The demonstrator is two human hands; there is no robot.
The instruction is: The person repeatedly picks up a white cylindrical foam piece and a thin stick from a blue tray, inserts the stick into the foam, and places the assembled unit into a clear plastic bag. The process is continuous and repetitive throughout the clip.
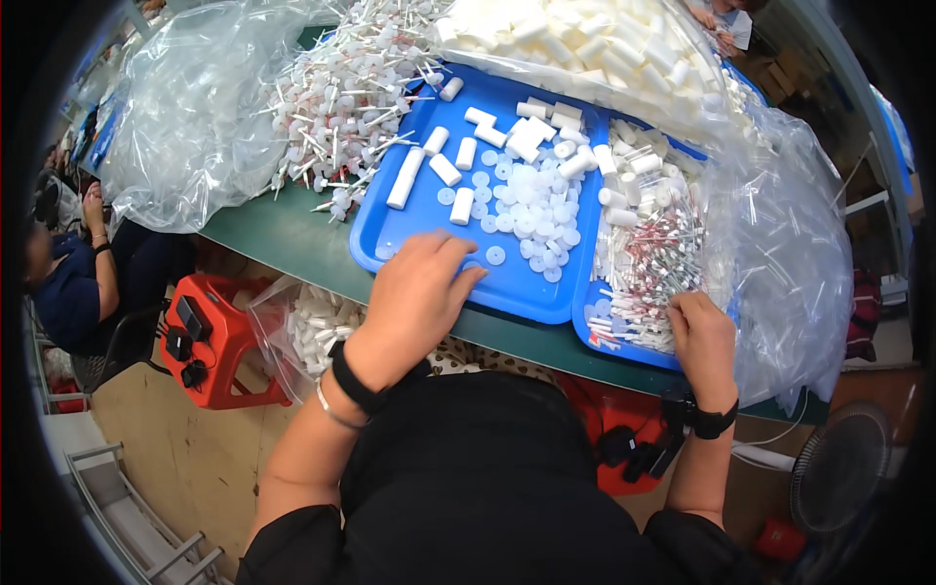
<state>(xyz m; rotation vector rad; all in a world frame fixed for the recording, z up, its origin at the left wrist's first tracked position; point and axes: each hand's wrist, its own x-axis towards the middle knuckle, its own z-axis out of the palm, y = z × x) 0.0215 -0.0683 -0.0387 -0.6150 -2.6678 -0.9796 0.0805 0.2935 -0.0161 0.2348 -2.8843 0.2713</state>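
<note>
Hands, two, bare, each with a dark wristband. Left hand (414,292): palm down, fingers spread and flat on the near edge of the large blue tray (409,219), holding nothing visible; fingertips just short of a loose white disc (495,255). Right hand (702,336): curled at the near right corner of the smaller blue tray (624,346), fingers tucked into the pile of thin red-and-white tubes (653,268); whether it grips any cannot be told.

Left to right across the green surface (283,239):
- Seated person in dark blue (73,283), at 9 o'clock, beyond the surface's edge.
- Clear plastic bag (185,107), crumpled, at 10 o'clock.
- Heap of white pump parts with thin stems (341,97), at 11 o'clock, spilling onto the large tray's left rim.
- White cylinders (444,171), scattered over the large tray, some lying, some on end.
- White discs (531,200), clustered at the tray's centre, at 12 o'clock from the left hand.
- Bag of white cylinders (585,39), at 12 o'clock, far edge.
- Clear bag of thin tubes (790,244), at 3 o'clock, beside the smaller tray.

Below the surface: red stool (219,341) at 8 o'clock, with a bag of white parts (312,327) just beside it; fan (838,468) at 4 o'clock.
</note>
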